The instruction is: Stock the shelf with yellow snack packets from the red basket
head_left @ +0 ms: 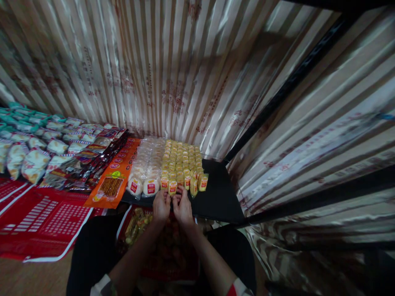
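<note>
Left-hand grip point(162, 205) and right-hand grip point(183, 205) both have fingertips right at a little yellow packet point(172, 187), front of a whole bunch on the black desk point(222, 195). Clear packs of round white stuff point(151, 186) sit just left, then an orange bag point(114, 181).

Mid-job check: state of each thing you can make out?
Left hand: fingertips at front yellow packet, grip unclear
Right hand: fingertips at same packet, grip unclear
Other yellow packets: wrapped, in rows
White round packets: wrapped, in rows
Orange bag: flat, seemingly sealed
Dark packets: overlapping
White bags: plump
Red basket between legs: holding packets
Striped curtain: hanging in folds
</note>
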Available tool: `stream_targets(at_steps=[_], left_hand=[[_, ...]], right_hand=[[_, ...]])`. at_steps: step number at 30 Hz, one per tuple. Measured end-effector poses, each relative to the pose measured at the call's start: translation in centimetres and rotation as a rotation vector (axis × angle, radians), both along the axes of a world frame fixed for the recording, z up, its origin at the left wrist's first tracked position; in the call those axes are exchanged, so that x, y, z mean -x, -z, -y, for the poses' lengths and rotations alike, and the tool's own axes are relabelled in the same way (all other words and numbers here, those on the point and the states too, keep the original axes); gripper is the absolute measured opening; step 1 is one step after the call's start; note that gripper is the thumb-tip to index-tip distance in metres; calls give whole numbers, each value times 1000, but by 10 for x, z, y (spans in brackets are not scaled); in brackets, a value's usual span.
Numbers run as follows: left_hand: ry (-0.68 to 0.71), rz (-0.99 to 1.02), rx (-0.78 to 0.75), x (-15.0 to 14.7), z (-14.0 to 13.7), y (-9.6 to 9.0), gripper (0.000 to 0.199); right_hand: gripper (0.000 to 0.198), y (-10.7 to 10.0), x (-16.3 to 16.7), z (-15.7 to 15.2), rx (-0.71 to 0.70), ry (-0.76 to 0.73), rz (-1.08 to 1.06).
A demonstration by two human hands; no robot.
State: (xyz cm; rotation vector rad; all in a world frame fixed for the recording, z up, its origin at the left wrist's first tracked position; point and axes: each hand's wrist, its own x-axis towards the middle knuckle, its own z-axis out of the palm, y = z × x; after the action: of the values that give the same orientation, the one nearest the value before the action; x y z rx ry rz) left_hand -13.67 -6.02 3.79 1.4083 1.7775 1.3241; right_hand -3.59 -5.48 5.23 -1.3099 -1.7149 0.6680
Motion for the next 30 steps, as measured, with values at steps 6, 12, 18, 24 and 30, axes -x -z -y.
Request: stream_targets(at_steps=[6,12,18,24,30], left_hand=[[-7,-54,-70,-1,0,7,23],[8,-133,-123,0,-3,11,25],[34,-209,-167,1,-5,14,28],[43,-248,-218,-2,-7,21,32],[90,-294,-310,-4,-7,24,27]], right_hand=[[42,18,-2,-1,-175,40,139],[49,22,-1,-1,-194,1,191],[51,29,-3,-4,-242,-25,202],[54,32,-3,-7,-248,-12,217],[52,34,-3,-7,-277,4,235]])
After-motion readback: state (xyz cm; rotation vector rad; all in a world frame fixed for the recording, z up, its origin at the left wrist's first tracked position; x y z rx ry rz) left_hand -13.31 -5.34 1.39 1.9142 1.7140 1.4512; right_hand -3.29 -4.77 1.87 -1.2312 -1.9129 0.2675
